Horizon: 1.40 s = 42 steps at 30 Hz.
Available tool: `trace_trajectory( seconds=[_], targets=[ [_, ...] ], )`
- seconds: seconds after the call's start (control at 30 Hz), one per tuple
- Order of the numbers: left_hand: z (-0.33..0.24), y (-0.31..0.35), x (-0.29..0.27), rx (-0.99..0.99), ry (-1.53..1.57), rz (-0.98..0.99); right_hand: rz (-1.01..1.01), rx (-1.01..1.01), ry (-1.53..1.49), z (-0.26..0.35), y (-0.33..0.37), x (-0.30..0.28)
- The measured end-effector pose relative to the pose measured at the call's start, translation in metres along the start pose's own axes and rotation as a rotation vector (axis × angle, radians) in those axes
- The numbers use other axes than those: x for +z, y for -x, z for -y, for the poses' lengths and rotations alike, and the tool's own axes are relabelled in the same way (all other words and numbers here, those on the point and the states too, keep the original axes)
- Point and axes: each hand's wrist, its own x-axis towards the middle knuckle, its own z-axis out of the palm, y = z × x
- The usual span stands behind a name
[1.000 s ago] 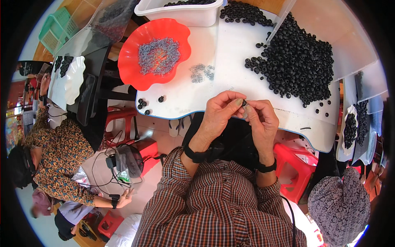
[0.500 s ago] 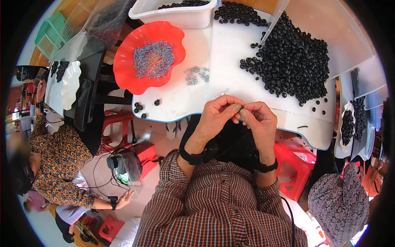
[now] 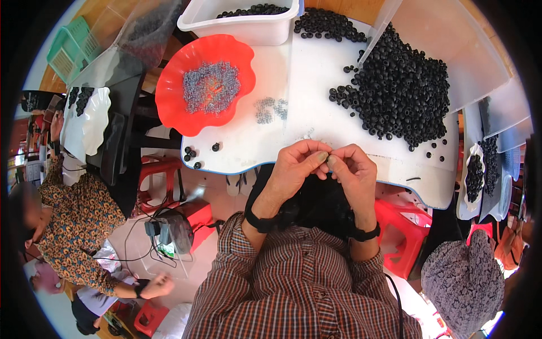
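1. Compared with a second ago, your left hand (image 3: 293,169) and right hand (image 3: 355,170) are sitting lower in view, and the small dark bead (image 3: 327,160) is showing less; the co-worker's hand (image 3: 157,286) at eight o'clock is now blurring.
2. From your hands, the red bowl (image 3: 241,65) at ten o'clock is holding tiny bluish-grey beads (image 3: 210,87); the white tub (image 3: 254,29) at eleven is holding black beads (image 3: 254,10).
3. Between one and two o'clock, a black heap (image 3: 403,93) is spreading from the clear bin's (image 3: 474,51) mouth.
4. Both hands' fingertips are pinching together near the table's (image 3: 237,152) edge; the dark bead seems to be resting between them, thumbs mostly covering it.
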Motion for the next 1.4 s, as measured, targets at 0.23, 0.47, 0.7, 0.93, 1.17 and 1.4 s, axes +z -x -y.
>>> trace_trajectory(
  seconds=[0.23,0.47,0.7,0.93,1.17,1.4],
  targets=[
    [-0.007,0.01,-0.008,0.042,0.112,-0.027,-0.077,-0.092,0.067,-0.019,-0.015,0.002],
    [-0.007,0.01,-0.014,0.074,0.203,-0.007,-0.454,-0.494,0.749,-0.019,-0.044,0.002],
    [-0.009,0.008,-0.011,0.059,0.212,-0.006,-0.569,-0.475,1.034,-0.024,-0.063,-0.001],
    [-0.007,0.006,-0.013,0.062,0.211,-0.004,-0.586,-0.464,1.139,-0.026,-0.067,0.0],
    [-0.005,0.005,-0.014,0.062,0.217,-0.039,-0.407,-0.469,0.849,-0.021,-0.05,-0.003],
    [-0.006,0.006,-0.013,0.062,0.204,-0.042,-0.329,-0.412,0.75,-0.019,-0.045,-0.005]
  ],
)
